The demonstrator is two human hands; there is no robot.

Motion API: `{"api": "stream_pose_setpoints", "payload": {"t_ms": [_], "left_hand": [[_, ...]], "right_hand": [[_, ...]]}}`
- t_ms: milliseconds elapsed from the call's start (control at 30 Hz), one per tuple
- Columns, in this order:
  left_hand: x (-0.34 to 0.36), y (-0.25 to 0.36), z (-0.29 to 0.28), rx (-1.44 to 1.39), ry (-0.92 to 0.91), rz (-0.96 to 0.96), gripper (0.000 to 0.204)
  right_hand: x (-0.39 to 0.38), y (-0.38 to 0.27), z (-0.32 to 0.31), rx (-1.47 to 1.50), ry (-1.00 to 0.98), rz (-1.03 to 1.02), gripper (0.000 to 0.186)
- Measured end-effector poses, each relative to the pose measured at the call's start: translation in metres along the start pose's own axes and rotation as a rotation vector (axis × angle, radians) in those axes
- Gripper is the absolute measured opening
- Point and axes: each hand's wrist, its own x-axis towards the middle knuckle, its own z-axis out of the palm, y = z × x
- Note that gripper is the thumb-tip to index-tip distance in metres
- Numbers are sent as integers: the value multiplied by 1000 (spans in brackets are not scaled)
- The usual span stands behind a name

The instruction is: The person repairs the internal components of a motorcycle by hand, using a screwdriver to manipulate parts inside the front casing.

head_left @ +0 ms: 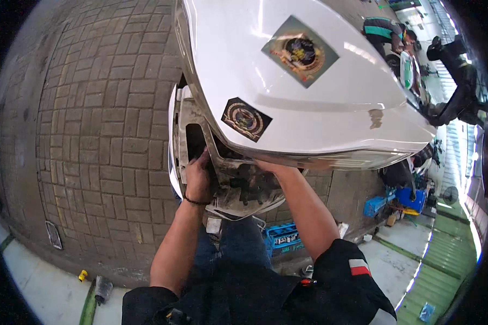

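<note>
A white scooter front body panel [331, 92] with two dark decals fills the upper middle, its mirror [450, 81] at the right. Below it sits a dirty inner plastic piece [244, 184] with white panel edging [172, 141]. My left hand [198, 179], a bracelet at the wrist, reaches up into an opening in the inner piece, touching it, fingers partly hidden in shadow. My right hand [271, 167] is under the white panel's lower edge, its fingers hidden behind it.
Brick paving [103, 124] spans the left. A blue crate [282, 236] stands by my legs. A blue box [409, 197] lies at the right. A co-worker [385, 32] bends over another motorbike at the top right. A small yellow object [83, 275] lies lower left.
</note>
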Motion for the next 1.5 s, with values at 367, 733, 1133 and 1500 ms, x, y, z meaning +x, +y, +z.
{"api": "stream_pose_setpoints", "payload": {"t_ms": [367, 733, 1133, 1500], "left_hand": [[13, -5, -12, -14, -20, -152, 29], [5, 1, -6, 10, -133, -78, 29], [-2, -2, -11, -14, 4, -69, 24], [-67, -4, -13, 626, 67, 793, 10]], "right_hand": [[6, 16, 18, -222, -292, 283, 46], [11, 18, 27, -153, -101, 120, 51], [7, 32, 41, -89, -118, 114, 49], [2, -6, 13, -250, -120, 126, 44]]}}
